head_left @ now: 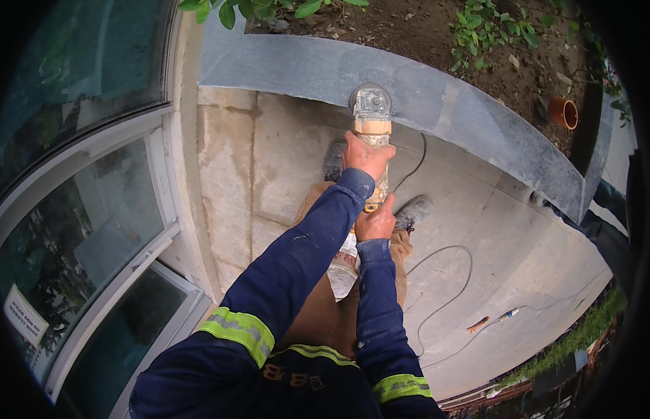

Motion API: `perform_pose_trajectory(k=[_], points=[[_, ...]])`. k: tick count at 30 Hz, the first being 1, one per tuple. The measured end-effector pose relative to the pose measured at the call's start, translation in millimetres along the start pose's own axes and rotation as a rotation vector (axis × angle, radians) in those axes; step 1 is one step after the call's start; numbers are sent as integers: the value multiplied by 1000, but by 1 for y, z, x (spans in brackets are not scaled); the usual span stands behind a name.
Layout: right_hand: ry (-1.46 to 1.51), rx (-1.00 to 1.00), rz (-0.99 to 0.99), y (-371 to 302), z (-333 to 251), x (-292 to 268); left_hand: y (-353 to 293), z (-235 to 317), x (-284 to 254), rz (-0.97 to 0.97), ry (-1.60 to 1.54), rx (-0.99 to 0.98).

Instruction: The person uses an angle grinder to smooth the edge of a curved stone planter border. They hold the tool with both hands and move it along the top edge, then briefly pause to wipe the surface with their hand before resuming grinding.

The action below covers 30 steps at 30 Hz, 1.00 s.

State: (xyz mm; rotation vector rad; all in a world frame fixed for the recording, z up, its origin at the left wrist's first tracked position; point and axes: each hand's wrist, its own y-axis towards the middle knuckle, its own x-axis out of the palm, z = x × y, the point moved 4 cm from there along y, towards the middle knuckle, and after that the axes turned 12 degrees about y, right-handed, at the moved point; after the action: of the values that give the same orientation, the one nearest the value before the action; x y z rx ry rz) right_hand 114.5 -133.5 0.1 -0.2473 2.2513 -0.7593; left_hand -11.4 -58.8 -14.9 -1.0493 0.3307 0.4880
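Note:
An angle grinder [373, 127], its body worn and caked with pale dust, is held out in front of me. Its round disc [358, 96] lies against the grey stone coping [290, 66] of a low planter wall, at the inner edge. My left hand [367, 156] is wrapped round the middle of the grinder's body. Behind it, my right hand [376, 221] grips the rear end of the tool, near the cord. Part of each hand's fingers is hidden by the tool.
Soil and green plants [489, 31] fill the planter, with a terracotta pot [562, 112] lying tipped over. A power cord [470, 269] loops across the paved floor to a plug connection [508, 315] at the right. Glass doors [115, 202] stand at left. A pale printed bag or container [344, 265] shows between my legs.

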Motion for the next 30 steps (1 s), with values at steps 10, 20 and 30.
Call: perform_pose_trajectory(k=[10,20,30], points=[[33,-41,-70,10,0,4,14,-5,1,62,-16,6],[55,-76,-22,15,0,2,16,-2,5,60,-32,8],[5,-50,9,16,4,-11,9,5,18,77,-25,44]])
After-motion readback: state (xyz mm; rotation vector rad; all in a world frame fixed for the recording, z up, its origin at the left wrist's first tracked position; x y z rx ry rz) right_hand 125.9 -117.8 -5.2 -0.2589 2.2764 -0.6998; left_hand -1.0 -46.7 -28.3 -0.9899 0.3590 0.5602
